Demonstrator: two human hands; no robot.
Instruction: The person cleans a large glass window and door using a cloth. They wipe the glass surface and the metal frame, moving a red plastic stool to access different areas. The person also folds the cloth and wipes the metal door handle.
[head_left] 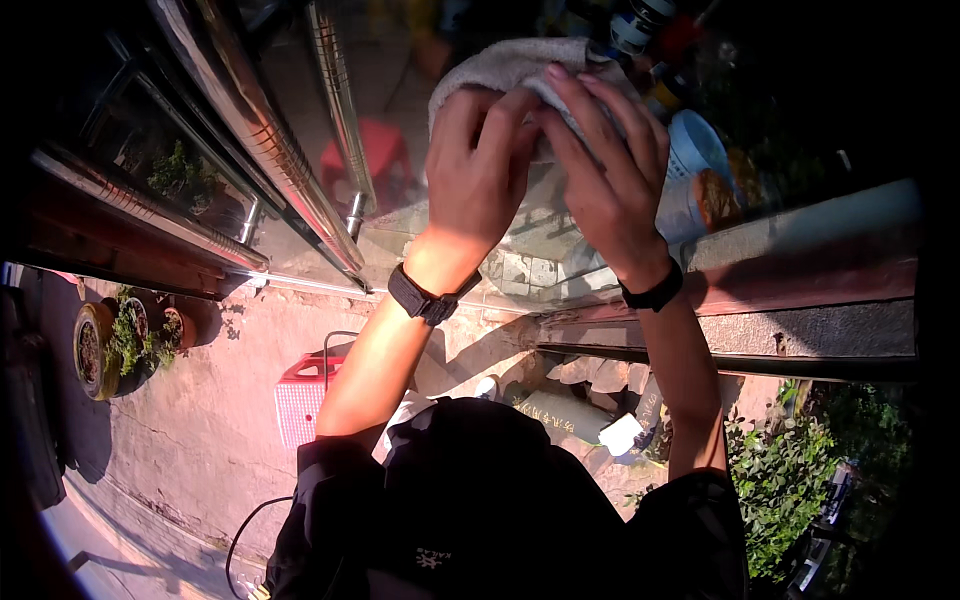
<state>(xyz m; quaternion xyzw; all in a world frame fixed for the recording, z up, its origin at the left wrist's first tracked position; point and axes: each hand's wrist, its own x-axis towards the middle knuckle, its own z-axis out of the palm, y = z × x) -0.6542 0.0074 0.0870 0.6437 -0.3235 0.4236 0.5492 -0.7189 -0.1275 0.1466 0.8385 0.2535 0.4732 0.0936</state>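
My left hand point(478, 165) and my right hand point(605, 170) are both raised side by side and pressed flat on a grey cloth point(505, 65) held against a glass pane point(390, 90). The fingers of both hands spread over the cloth's lower part, and the thumbs nearly meet in the middle. A black watch point(425, 298) sits on my left wrist and a black band point(655, 294) on my right. The cloth's upper edge shows above my fingertips; the rest is hidden under my palms.
A shiny metal door handle bar point(338, 110) runs down the glass left of my hands. A light blue perforated basket point(692, 160) shows at the right. A ledge point(810, 290) crosses the right side. Potted plants point(120, 340), a pink crate point(300, 400) and green bushes point(790, 480) lie below.
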